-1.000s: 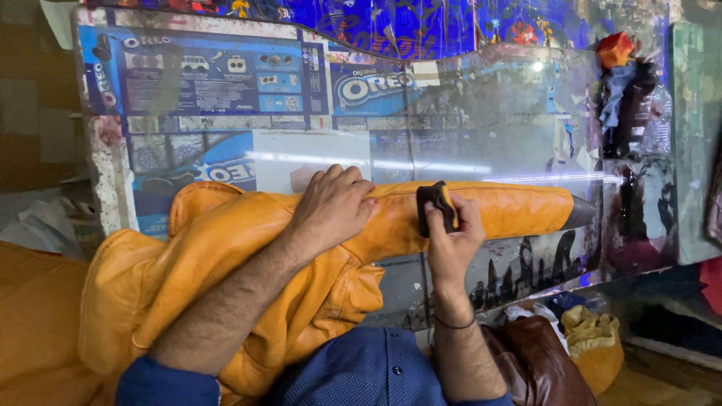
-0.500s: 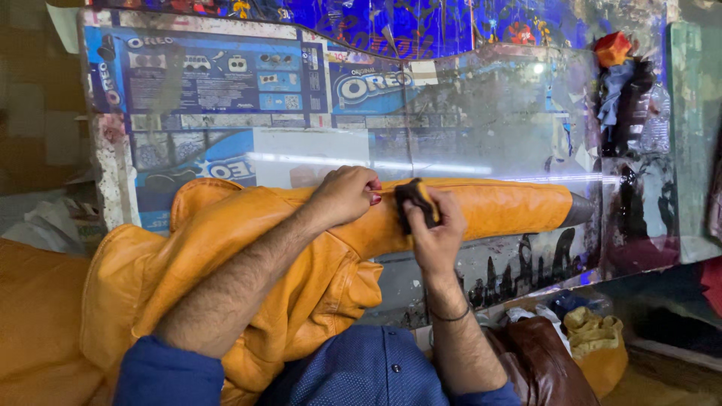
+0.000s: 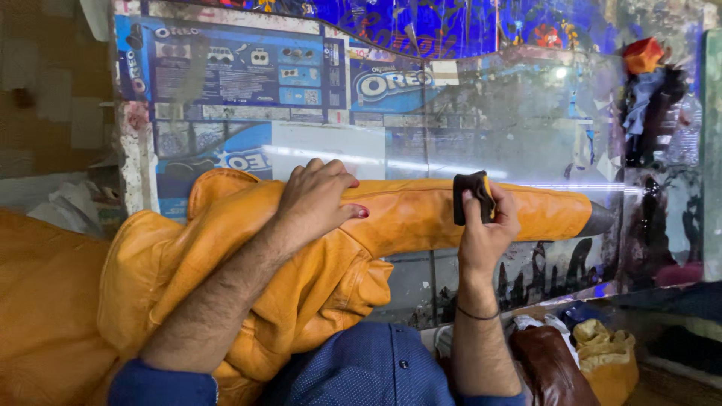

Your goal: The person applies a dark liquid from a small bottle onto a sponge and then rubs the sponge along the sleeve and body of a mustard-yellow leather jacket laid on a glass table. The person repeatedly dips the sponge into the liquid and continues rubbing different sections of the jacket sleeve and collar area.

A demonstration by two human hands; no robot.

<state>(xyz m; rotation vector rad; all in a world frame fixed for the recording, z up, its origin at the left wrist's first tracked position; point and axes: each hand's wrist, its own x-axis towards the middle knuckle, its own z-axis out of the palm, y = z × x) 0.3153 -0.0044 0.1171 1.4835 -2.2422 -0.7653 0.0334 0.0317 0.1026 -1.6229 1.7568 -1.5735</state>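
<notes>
My right hand [image 3: 487,225] has a narrow grip on a small dark pad [image 3: 472,197], pressed to the orange jacket [image 3: 316,278] sleeve. At 9 o'clock, my left hand [image 3: 316,199] lies flat, pinning the sleeve on the worktop [image 3: 526,120]. The leather looks soft, slippery; best held at the seams.

Glass-topped table [image 3: 526,128] — light streak glare

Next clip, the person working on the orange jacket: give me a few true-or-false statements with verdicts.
1. The left hand presses on the orange leather jacket. True.
2. The right hand holds a pair of scissors. False: it holds a small dark pad with a yellow edge.
3. The pad rests against the jacket's sleeve. True.
4. The sleeve lies on a bare wooden table. False: a glass-topped table over printed blue packaging.
</notes>
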